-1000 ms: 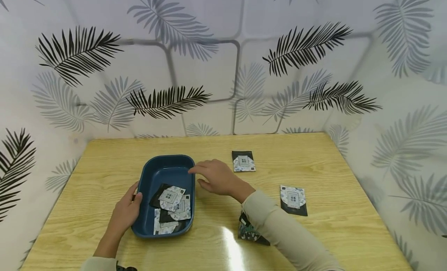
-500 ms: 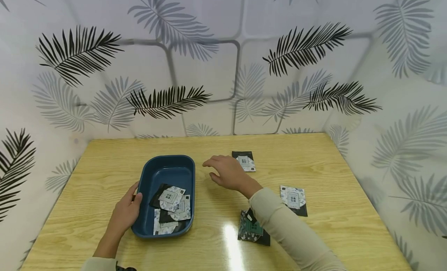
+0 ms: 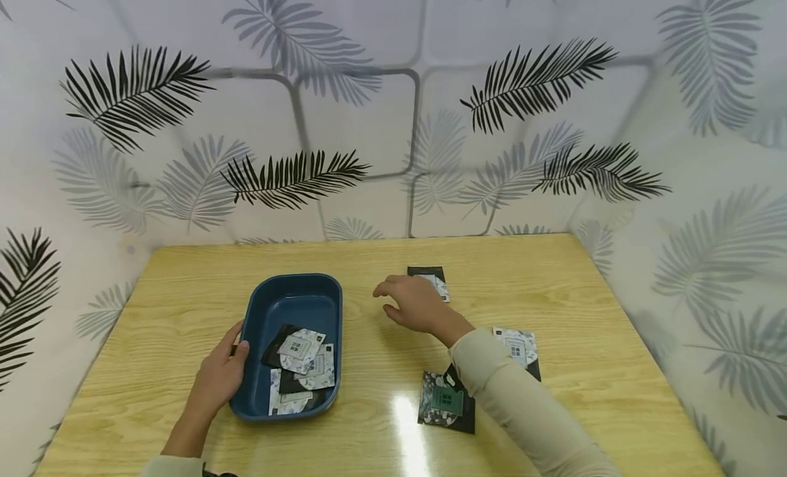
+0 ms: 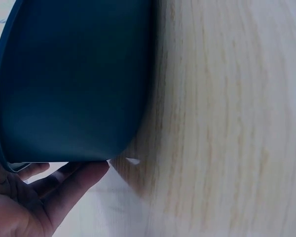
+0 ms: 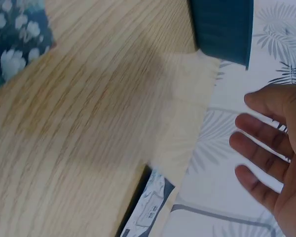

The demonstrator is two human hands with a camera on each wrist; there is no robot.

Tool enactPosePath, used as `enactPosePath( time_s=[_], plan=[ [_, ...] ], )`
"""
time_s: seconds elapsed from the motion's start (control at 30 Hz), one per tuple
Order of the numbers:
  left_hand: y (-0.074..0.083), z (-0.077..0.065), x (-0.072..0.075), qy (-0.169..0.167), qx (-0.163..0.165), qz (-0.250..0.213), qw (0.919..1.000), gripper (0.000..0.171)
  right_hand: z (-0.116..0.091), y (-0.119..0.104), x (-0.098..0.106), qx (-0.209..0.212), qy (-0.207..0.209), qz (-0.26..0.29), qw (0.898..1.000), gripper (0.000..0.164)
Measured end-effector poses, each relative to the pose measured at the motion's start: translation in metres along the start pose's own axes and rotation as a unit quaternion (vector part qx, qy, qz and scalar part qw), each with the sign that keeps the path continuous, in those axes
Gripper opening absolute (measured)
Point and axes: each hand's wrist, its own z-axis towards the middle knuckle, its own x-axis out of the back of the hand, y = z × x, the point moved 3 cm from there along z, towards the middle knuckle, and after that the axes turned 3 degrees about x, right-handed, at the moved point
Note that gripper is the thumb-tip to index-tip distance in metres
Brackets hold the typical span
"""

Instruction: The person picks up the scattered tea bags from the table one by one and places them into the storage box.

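Head view: left hand [image 3: 220, 373] pinches the blue bin [image 3: 301, 313] side, probably so it won't slide; right hand [image 3: 418, 305] hangs loose, empty.

You have two hands in view, one left hand [image 3: 220, 376] and one right hand [image 3: 418, 305]. You have one blue tub [image 3: 302, 309] with three tub packets [image 3: 301, 350] visible inside, plus three on one table [image 3: 553, 285]: two pale-labelled packets [image 3: 515, 346] and one green-labelled packet [image 3: 447, 399].

Leaf-patterned backdrop [image 3: 393, 121] behind wood-grain table [image 3: 375, 381]
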Motion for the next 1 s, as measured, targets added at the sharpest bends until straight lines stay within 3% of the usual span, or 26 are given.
enactPosePath(
  time_s=[0.17, 0.43, 0.83, 1.0],
  plan=[
    [0.000, 0.000, -0.001, -0.001, 0.001, -0.002, 1.0000, 0.055, -0.004, 0.018, -0.007, -0.085, 0.013, -0.017, 0.996, 0.020],
    [0.000, 0.000, 0.000, -0.002, 0.003, -0.004, 1.0000, 0.055, -0.009, 0.048, -0.019, -0.208, -0.019, -0.015, 0.978, 0.021],
    [-0.001, 0.000, 0.002, -0.001, -0.001, -0.006, 1.0000, 0.055, -0.011, 0.065, -0.021, -0.282, -0.019, 0.001, 0.959, 0.031],
    [-0.002, 0.000, 0.002, -0.004, -0.004, -0.005, 1.0000, 0.056, -0.012, 0.077, -0.033, -0.309, -0.046, -0.015, 0.950, 0.027]
  ],
)
